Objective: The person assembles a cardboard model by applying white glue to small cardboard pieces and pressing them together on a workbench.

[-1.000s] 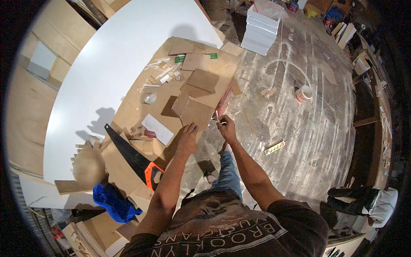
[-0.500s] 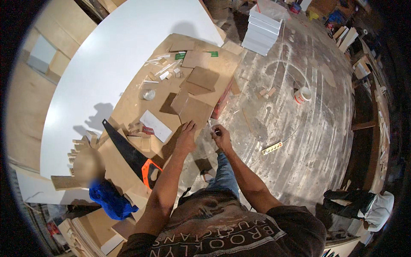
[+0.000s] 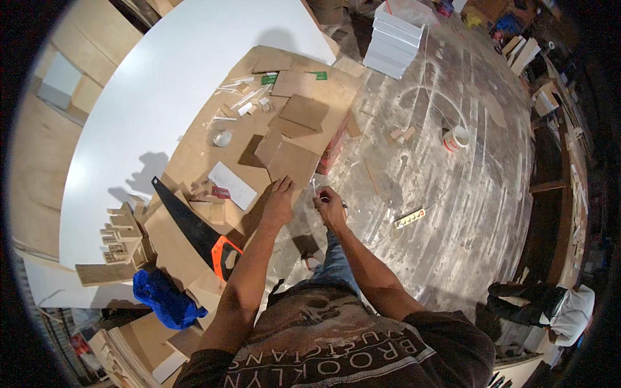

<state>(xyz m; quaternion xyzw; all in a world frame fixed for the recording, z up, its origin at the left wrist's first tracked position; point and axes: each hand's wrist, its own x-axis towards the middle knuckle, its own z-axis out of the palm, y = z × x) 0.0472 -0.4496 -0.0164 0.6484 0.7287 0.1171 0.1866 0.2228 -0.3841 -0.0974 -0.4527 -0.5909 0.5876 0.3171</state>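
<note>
My left hand [image 3: 279, 200] lies with its fingers flat on the near end of a brown board [image 3: 294, 164], at the edge of the worktop. Just right of that edge, my right hand [image 3: 331, 208] is closed in a pinch. A slim pale thing shows at its fingertips and a dark bit sticks out beside the palm; what it is I cannot make out. To the left of my left forearm rests a handsaw [image 3: 194, 226] with a black blade and orange handle. A white rectangular piece [image 3: 233, 185] lies between the saw and the board.
Smaller brown boards [image 3: 304, 114], white offcuts [image 3: 246, 108] and a clear round container [image 3: 220, 138] lie farther up the worktop [image 3: 194, 139]. Blue cloth [image 3: 165, 299] hangs at lower left. On the floor are a power strip [image 3: 409, 218], a white bucket [image 3: 455, 138] and stacked white panels [image 3: 392, 46]. Another person [image 3: 550, 312] is at lower right.
The view has shifted slightly. Both hands stay in nearly the same places, the left on the board and the right closed beside its edge.
</note>
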